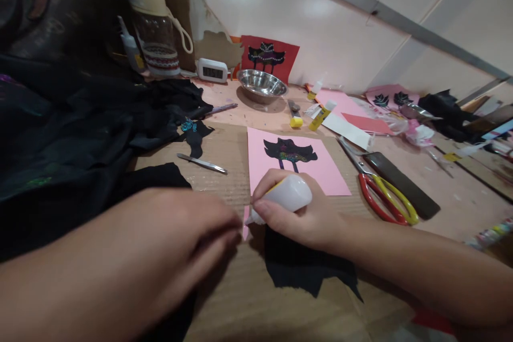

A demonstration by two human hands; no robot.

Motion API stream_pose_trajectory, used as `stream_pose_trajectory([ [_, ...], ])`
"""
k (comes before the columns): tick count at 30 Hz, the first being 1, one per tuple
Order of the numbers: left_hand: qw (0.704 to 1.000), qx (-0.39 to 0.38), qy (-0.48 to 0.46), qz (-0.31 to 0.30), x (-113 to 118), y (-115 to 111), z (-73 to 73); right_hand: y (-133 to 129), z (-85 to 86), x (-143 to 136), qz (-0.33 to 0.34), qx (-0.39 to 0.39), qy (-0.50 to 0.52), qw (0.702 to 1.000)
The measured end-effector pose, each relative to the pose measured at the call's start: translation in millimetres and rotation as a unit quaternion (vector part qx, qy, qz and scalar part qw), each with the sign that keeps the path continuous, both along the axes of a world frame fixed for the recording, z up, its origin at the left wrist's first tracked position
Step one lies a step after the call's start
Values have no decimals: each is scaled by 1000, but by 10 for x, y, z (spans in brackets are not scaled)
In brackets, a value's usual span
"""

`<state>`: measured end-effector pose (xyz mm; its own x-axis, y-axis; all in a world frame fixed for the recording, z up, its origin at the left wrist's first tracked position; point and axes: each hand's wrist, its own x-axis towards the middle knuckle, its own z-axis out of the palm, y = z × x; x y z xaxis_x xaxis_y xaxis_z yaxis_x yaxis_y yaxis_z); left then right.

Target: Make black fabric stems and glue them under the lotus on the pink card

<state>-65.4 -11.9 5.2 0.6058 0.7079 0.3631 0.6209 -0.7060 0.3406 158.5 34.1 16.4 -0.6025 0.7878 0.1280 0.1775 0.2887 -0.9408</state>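
Observation:
My right hand (286,208) is wrapped round a white glue bottle (294,192), tipped so that its nozzle points down and left. The nozzle end meets or nearly meets a small pink paper strip (246,224). My left hand (200,230) pinches that strip at its left side; the fingertips are partly hidden and blurred. Beyond the hands lies a pink paper card (258,157) bearing a black fabric pavilion shape (290,150) with glittery patches. A ragged piece of black fabric (308,267) lies below my right hand on the cardboard (236,299).
Tweezers (202,163) lie left of the card. Red-and-yellow-handled scissors (385,192) and a dark flat block (401,184) lie to the right. Behind stand a metal bowl (262,85), a digital clock (212,70) and a bottle (154,26). Black cloth (80,128) is heaped at left.

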Motion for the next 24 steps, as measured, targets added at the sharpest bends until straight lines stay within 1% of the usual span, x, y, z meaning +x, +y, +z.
stream_pose_trajectory([
  [1,1000,-25,-9,-12,-43,104,30,1,-2,2,4,-3,3,1000],
  [3,999,-28,-1,-24,-93,270,24,4,-7,5,11,1,5,1000],
  [6,998,-20,-6,-64,-79,374,-90,12,-13,9,6,25,-9,1000],
  [8,997,-17,-9,-78,-46,371,-160,17,-15,11,7,28,-12,1000],
  [10,997,-11,-4,-82,-22,354,-187,17,-16,9,11,21,-12,1000],
  [14,996,-8,13,-92,-22,351,-157,0,-5,0,30,-14,-11,999],
  [20,996,-1,9,-85,-30,363,-171,-27,19,0,62,-9,-12,998],
  [24,996,-7,5,-89,-30,356,-182,-37,48,23,45,1,28,999],
])
